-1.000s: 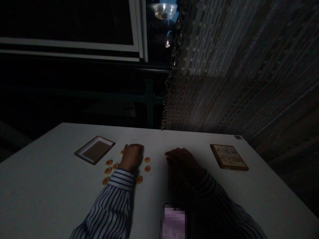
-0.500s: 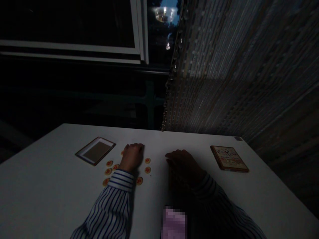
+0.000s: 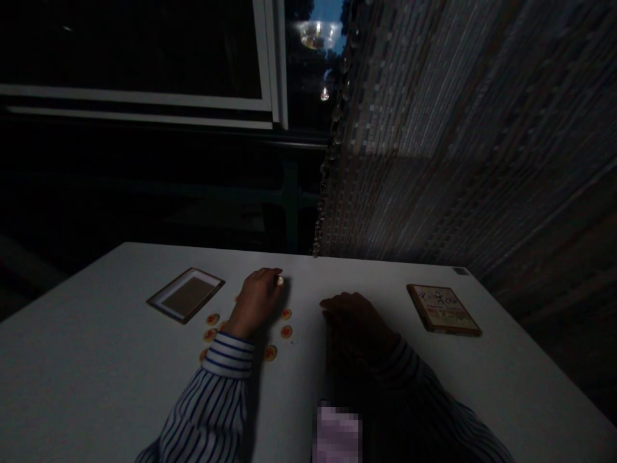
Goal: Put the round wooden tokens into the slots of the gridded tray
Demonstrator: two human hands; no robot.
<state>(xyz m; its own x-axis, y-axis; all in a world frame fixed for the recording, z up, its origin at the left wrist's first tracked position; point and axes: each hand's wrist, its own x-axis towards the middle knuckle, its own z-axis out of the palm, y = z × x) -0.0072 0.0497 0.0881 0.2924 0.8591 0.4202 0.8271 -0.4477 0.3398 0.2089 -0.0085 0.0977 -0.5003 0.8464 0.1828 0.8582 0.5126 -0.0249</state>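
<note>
- On my feed, the left hand (image 3: 254,301) has its thumb and fingers closed in a pinch, with a small pale round xiangqi piece (image 3: 280,281) at the fingertips, over the far part of the white table (image 3: 120,366).
- I'd keep that pinch on the rim and light, since a smooth disc could skid or flip if squeezed off-centre.
- I'd carry wrist and striped cuff (image 3: 227,355) a little high: loose red-marked pieces (image 3: 210,335) lie close along the cuff's left side, some partly covered, and two more discs (image 3: 286,331) lie just right of the wrist. A dragging sleeve could scatter them.
- The light is poor, so I'd turn the disc toward the camera to read it; I can't make out a character on it from here.
- The right hand (image 3: 359,321) lies low and in shadow, fingers bent; I cannot tell how far they are closed or whether they hold anything.
- Well apart on either side are the open shallow box (image 3: 190,297) at left and the flat printed box (image 3: 446,310) at right.
- Against half a second ago, the left hand has moved slightly forward and its pinched disc has come into sight; the right hand looks unchanged.
</note>
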